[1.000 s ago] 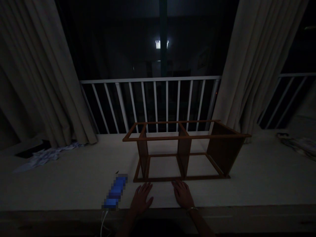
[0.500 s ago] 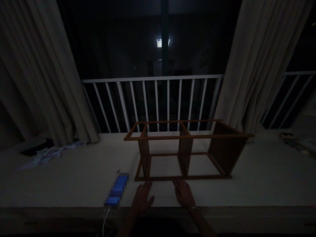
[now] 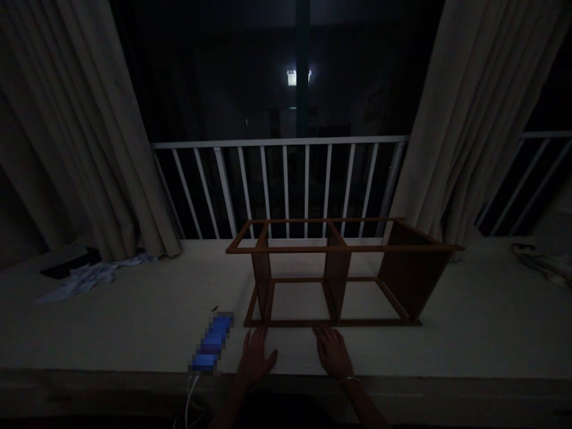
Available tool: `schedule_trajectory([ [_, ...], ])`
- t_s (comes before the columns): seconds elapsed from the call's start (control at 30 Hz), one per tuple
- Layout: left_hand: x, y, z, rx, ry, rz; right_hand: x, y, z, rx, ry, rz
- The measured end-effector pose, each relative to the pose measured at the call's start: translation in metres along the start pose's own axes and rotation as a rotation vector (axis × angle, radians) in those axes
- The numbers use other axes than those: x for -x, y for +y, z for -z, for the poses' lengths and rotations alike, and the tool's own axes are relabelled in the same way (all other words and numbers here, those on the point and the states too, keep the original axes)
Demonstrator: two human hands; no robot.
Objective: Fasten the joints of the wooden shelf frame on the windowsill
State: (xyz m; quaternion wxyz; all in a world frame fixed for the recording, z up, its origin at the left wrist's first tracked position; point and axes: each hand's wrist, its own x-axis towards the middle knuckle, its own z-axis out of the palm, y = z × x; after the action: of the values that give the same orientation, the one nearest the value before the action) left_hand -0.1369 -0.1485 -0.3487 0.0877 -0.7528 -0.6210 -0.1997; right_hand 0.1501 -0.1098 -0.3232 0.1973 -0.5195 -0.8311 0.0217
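A brown wooden shelf rack (image 3: pixel 339 249) lies on its side on the pale ledge, its open frame facing me. My left hand (image 3: pixel 255 357) rests flat on the ledge with the fingers stretched forward, their tips close to the rack's lower front rail near its left end. Further right, my right hand (image 3: pixel 331 353) lies palm down with a bracelet at the wrist. Its fingertips are at the same rail, near the middle shelf board. Whether the fingertips touch the wood is hard to tell in the dim light. Neither hand holds anything.
Left of my left hand, a blurred blue device (image 3: pixel 212 342) lies on the ledge (image 3: pixel 147 328), with a white cable (image 3: pixel 191 396) hanging off the front edge. Crumpled papers (image 3: pixel 89 277) lie at far left. A white railing (image 3: pixel 286 142) and curtains (image 3: pixel 84 149) stand behind, before a dark window.
My left hand has shifted slightly left and its fingertips sit a little nearer the rail. My right hand and the rack stay almost in place; the view has tilted slightly.
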Motion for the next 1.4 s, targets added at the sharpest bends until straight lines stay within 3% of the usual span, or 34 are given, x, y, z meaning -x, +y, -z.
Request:
schedule_trajectory([
  [0.23, 0.0, 0.004, 0.007, 0.095, 0.009, 0.088, 0.0, 0.002, -0.003, 0.013, 0.0, 0.014],
  [0.47, -0.003, 0.001, -0.003, 0.086, 0.077, 0.206, -0.001, 0.002, -0.004, 0.018, -0.01, 0.006],
  [0.8, -0.011, 0.002, -0.001, 0.089, -0.039, 0.318, -0.003, 0.001, -0.003, 0.027, 0.004, 0.014],
  [1.17, -0.013, 0.004, 0.003, 0.041, -0.098, 0.262, -0.005, 0.003, -0.004, 0.041, -0.002, 0.026],
  [1.4, -0.013, 0.001, -0.003, 0.018, -0.045, 0.237, -0.008, 0.005, -0.003, 0.018, -0.029, 0.024],
])
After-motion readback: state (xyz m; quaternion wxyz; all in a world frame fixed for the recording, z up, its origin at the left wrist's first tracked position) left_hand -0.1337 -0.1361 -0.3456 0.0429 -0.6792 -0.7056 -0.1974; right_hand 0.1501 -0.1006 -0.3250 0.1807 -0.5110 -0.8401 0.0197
